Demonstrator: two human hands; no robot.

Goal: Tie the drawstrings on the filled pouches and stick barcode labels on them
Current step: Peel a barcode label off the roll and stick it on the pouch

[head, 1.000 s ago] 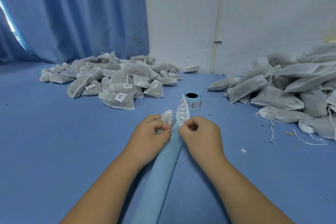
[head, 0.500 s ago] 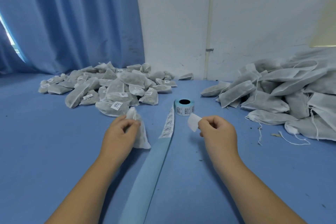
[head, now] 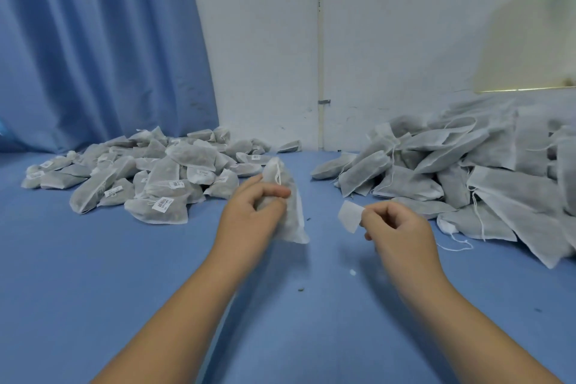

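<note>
Task item: filled white mesh pouch [head: 293,215], drawstring end up, held off the blue table surface [head: 93,259], centre of the scene. Your left hand [head: 252,212] grips it, fingers curled round its middle. The small white barcode label [head: 350,216] is free of any backing strip, pinched by one edge in your right hand [head: 402,227], just right of the pouch and not touching it.

To stick it well: turn a flat face of the pouch toward the label, brace behind with your left fingers, land one edge first, then smooth across. The fill looks lumpy, so creasing is likely.

Surroundings: heap of labelled pouches [head: 149,184] far left, heap of unlabelled pouches [head: 436,178] far right.
</note>
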